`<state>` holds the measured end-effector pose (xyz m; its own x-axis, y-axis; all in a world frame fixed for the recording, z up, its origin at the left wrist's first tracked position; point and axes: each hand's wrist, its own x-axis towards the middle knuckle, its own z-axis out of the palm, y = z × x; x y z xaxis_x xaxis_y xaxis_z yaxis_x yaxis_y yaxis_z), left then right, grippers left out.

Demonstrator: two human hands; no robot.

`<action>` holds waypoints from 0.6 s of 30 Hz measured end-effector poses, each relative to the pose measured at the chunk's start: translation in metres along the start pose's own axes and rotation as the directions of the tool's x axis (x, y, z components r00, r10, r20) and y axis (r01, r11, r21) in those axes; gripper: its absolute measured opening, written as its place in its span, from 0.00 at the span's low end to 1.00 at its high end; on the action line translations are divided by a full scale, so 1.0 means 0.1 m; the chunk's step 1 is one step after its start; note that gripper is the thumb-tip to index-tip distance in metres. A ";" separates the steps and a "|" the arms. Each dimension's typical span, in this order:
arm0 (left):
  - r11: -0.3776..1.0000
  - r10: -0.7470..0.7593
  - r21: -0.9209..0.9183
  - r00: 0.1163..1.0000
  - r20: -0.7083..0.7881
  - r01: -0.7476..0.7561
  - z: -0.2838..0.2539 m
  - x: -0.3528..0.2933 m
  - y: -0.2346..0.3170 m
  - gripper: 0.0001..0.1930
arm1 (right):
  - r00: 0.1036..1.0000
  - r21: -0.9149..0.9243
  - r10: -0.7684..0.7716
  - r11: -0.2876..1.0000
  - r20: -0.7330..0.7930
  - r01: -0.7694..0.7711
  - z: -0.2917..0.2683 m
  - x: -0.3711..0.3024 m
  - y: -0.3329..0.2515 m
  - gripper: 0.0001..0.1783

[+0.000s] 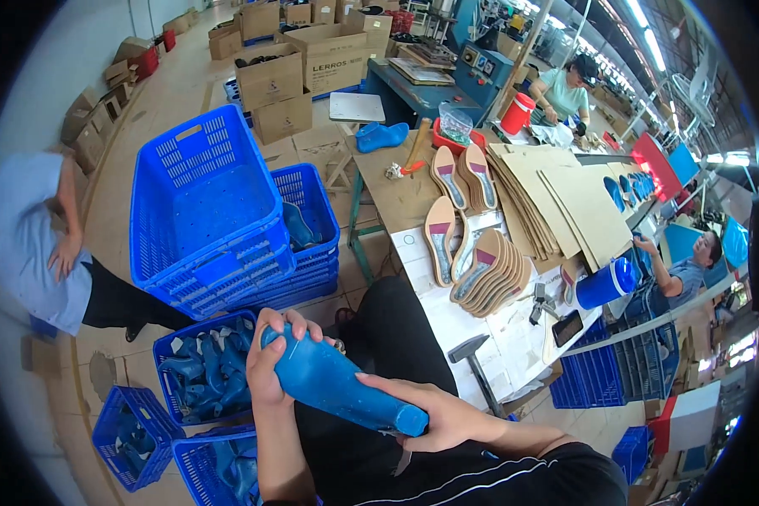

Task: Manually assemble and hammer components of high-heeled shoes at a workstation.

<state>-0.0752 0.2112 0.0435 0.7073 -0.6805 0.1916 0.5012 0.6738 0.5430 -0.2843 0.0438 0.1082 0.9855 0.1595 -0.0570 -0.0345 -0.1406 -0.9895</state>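
A blue plastic shoe last lies across my lap, held in both hands. My left hand is wrapped round its upper left end, with the fingers over the top. Around the lower right end my right hand is closed, its thumb along the upper side; most of its fingers are hidden beneath. Nearest on the worktable is a hammer, its handle pointing toward me. Beyond it are fanned insoles and more insole stacks. Another blue last rests at the table's far left corner.
Blue crates are stacked ahead on the left; crates of lasts stand beside my left arm. The table also holds cardboard sheets, a metal tool, a phone and a blue jug. Several people are nearby.
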 end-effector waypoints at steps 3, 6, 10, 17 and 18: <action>0.998 -0.016 0.060 1.000 0.008 0.015 0.08 0.10 0.00 0.14 | 0.999 -0.029 -0.035 0.999 -0.024 0.034 -0.03 -0.03 0.01 0.61; 0.998 -0.022 0.065 0.996 0.089 0.016 0.11 0.19 -0.01 0.14 | 0.999 -0.031 -0.018 0.999 -0.040 0.017 -0.07 -0.07 0.02 0.60; 0.998 -0.011 0.070 0.984 0.177 -0.001 0.21 0.25 0.01 0.14 | 0.997 -0.050 -0.022 0.999 -0.071 0.019 -0.11 -0.13 0.03 0.60; 0.990 -0.081 0.124 0.993 0.086 0.070 0.28 0.34 -0.06 0.14 | 0.998 0.065 -0.025 0.997 -0.057 0.029 -0.28 -0.13 0.19 0.60; 0.988 -0.094 0.129 0.993 0.072 0.084 0.29 0.36 -0.07 0.14 | 0.998 0.071 -0.030 0.997 -0.052 0.034 -0.29 -0.12 0.21 0.60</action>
<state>-0.0675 0.1735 0.0704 0.6194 -0.7596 0.1982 0.4904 0.5716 0.6579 -0.2922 0.0103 0.0916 0.9934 0.1130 -0.0200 -0.0126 -0.0654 -0.9978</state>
